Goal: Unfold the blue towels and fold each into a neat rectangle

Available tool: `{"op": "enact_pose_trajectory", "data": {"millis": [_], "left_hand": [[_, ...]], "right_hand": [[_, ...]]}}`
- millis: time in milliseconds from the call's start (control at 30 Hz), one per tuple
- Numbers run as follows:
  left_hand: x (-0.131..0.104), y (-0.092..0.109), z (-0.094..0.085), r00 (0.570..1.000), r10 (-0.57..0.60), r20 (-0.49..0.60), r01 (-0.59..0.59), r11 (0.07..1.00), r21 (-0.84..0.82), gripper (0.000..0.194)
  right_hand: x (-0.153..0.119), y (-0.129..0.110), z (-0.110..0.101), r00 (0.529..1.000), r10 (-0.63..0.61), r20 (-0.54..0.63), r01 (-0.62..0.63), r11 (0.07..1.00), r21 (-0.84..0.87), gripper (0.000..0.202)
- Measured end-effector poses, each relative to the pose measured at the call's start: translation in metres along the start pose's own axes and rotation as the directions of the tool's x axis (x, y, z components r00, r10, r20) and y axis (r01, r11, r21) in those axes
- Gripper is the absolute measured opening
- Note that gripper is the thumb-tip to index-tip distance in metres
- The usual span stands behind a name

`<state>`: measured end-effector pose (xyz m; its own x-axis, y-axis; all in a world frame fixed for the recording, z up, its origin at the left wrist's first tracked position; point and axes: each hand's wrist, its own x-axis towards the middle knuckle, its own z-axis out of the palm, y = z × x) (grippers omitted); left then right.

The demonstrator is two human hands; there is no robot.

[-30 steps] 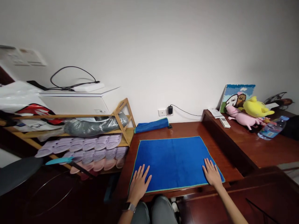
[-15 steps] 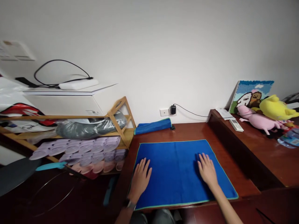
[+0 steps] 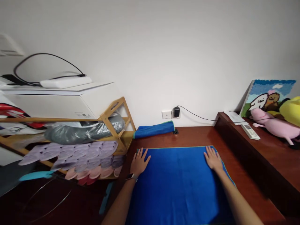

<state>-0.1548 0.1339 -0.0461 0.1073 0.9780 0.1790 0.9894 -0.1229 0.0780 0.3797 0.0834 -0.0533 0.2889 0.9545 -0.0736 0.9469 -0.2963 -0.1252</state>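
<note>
A blue cloth with green edging lies spread over the reddish-brown desk. At its far left corner rests my left hand, palm down with the fingers apart and a watch on the wrist. My right hand lies flat on the far right corner, its fingers spread. Neither hand holds anything. Behind the spread cloth, near the wall, sits a folded blue cloth. My forearms hide parts of the cloth's side edges.
To the left, a wooden rack carries purple slippers and a white box. A black plug adapter is in the wall socket. On the raised right surface are a remote control, a pink plush toy and a picture.
Both hands have slid away from me across the cloth to its far corners. My view has moved closer, and the cloth's near edge has shifted toward the bottom of the picture.
</note>
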Motion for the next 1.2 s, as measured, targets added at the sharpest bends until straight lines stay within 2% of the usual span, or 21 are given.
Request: {"op": "enact_pose_trajectory", "data": {"millis": [67,100,167,300,433,533,567,633,700,733,800,833,900,967,1033,1133,1200], "left_hand": [[-0.001,-0.001,0.0,1.0,-0.006,0.008,0.006,1.0,0.02,0.071],[-0.001,0.001,0.0,1.0,-0.009,0.009,0.009,1.0,0.03,0.071],[0.0,0.005,0.001,1.0,-0.012,0.009,0.011,0.999,0.047,0.072],[0.004,0.002,0.004,1.0,0.003,0.01,-0.003,0.999,0.041,0.072],[0.008,0.0,-0.001,0.999,-0.005,0.043,0.004,1.0,0.027,0.072],[0.007,0.023,-0.006,0.999,0.044,0.017,-0.044,0.999,0.022,0.069],[0.006,0.037,-0.006,0.997,0.075,-0.005,-0.074,0.997,0.011,0.068],[0.002,0.07,-0.006,0.99,0.137,-0.037,-0.138,0.99,-0.027,0.064],[-0.002,0.1,-0.004,0.984,0.174,-0.032,-0.175,0.982,-0.064,0.062],[-0.004,0.109,-0.003,0.984,0.176,-0.018,-0.177,0.981,-0.077,0.062],[-0.006,0.112,-0.001,0.988,0.153,0.016,-0.151,0.985,-0.086,0.063],[-0.007,0.105,-0.001,0.991,0.131,0.03,-0.128,0.988,-0.082,0.064],[-0.008,0.077,-0.001,0.997,0.072,0.039,-0.07,0.996,-0.056,0.066],[-0.009,0.041,0.0,1.0,0.014,0.023,-0.014,1.0,-0.013,0.068],[-0.01,0.011,0.001,1.0,-0.02,-0.002,0.02,0.999,0.026,0.069],[-0.012,-0.005,0.002,0.999,-0.028,-0.016,0.029,0.998,0.057,0.071],[-0.012,-0.002,0.002,0.999,-0.037,-0.014,0.038,0.997,0.064,0.071]], "right_hand": [[0.002,0.048,0.001,0.996,0.092,0.0,-0.092,0.996,-0.001,0.073],[0.002,0.064,0.002,0.993,0.116,0.001,-0.116,0.993,0.0,0.075],[0.0,0.079,0.003,0.992,0.127,0.001,-0.127,0.992,0.002,0.077],[-0.003,0.077,0.001,0.992,0.127,-0.012,-0.126,0.992,0.016,0.077],[-0.003,0.069,-0.012,0.988,0.153,0.018,-0.154,0.987,0.047,0.074],[-0.009,0.037,-0.021,0.989,0.141,-0.051,-0.138,0.989,0.053,0.071],[-0.013,0.017,-0.022,0.99,0.089,-0.107,-0.084,0.995,0.051,0.07],[-0.023,-0.036,-0.021,0.976,-0.091,-0.199,0.102,0.994,0.043,0.068],[-0.035,-0.093,-0.017,0.944,-0.289,-0.16,0.302,0.951,0.067,0.068],[-0.04,-0.118,-0.014,0.929,-0.346,-0.131,0.358,0.93,0.086,0.068],[-0.045,-0.149,-0.008,0.919,-0.39,-0.062,0.395,0.911,0.119,0.068],[-0.044,-0.152,-0.005,0.924,-0.382,-0.035,0.383,0.915,0.125,0.067],[-0.036,-0.135,-0.001,0.944,-0.33,-0.008,0.329,0.938,0.113,0.067],[-0.024,-0.092,0.001,0.97,-0.243,-0.009,0.243,0.967,0.076,0.068],[-0.011,-0.039,0.002,0.992,-0.128,-0.014,0.128,0.991,0.033,0.069],[0.001,0.025,0.003,1.0,0.026,-0.013,-0.026,1.0,0.002,0.073],[0.003,0.045,0.005,0.998,0.068,-0.009,-0.068,0.998,-0.002,0.075]]}}
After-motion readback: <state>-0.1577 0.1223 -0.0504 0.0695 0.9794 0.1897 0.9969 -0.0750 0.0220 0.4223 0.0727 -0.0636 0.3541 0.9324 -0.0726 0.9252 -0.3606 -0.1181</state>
